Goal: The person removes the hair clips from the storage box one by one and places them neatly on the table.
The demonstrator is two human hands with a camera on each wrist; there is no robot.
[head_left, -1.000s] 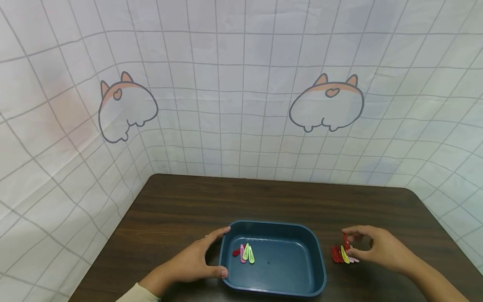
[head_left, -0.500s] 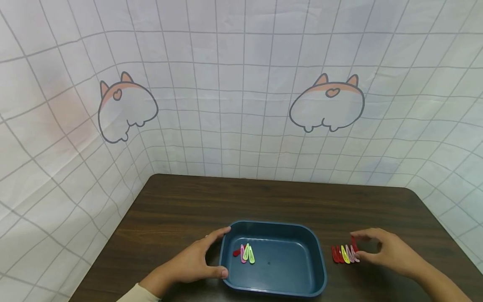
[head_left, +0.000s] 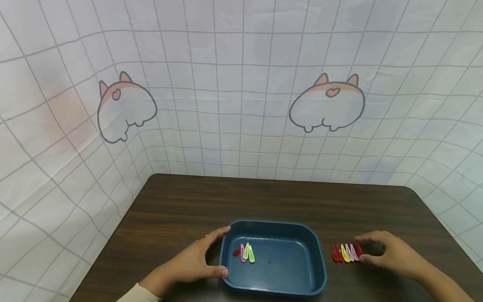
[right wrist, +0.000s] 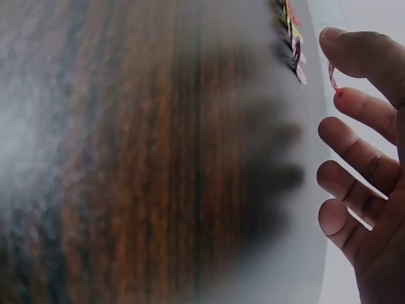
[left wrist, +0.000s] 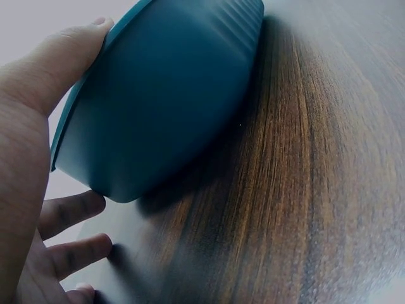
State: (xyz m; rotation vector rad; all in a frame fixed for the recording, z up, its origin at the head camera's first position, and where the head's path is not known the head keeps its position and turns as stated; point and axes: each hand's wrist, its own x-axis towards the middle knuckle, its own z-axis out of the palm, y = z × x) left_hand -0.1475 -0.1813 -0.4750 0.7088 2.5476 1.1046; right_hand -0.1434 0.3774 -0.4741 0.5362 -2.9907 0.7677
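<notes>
Head view softly, evenly lit; right wrist view hazy, tabletop (right wrist: 158,190) glaring at left, shadows blurred.

Head view forward and down, close wrist views, table (head_left: 264,201) seemingly shared

No lettering, label, brand or number is showing legibly in any view. On the gridded cloth (head_left: 226,46), only heart signs are showing: one small heart (head_left: 116,94) is sitting on the left animal drawing (head_left: 130,107), and a second heart (head_left: 333,92) is marking the right animal drawing (head_left: 326,107).
</notes>
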